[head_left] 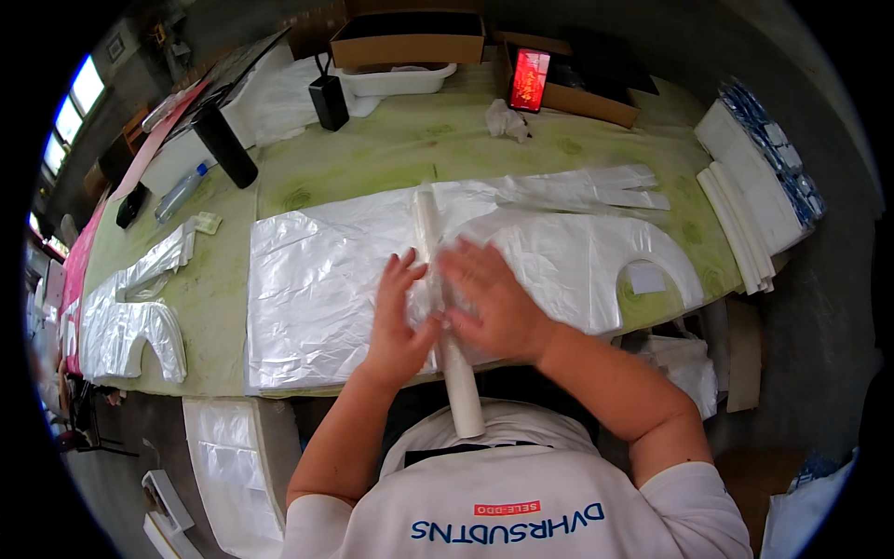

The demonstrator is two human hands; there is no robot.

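A long, pale roller or tube (462,391) lies across a stack of thin white plastic sheets (317,279), its near end over the table edge by my waist. The sheets look like disposable aprons, with a curved neck cut-out and narrow strips at the right. My left hand (399,321) is left of the tube, fingers spread, thumb against or just over it. My right hand (494,303) is on the right side, fingers stretched out and blurred, over the tube and film. Neither hand grips it; whether the fingertips touch is unclear. A small white square (646,278) lies inside the cut-out.
Another folded plastic piece (140,317) lies at the left. Behind stand a black cylinder (224,144), a clear bottle (181,193), a black box-shaped item (328,101), a lit phone (529,80) and cardboard boxes (408,45). White rolls (736,224) and wrapped packs (759,177) edge the right.
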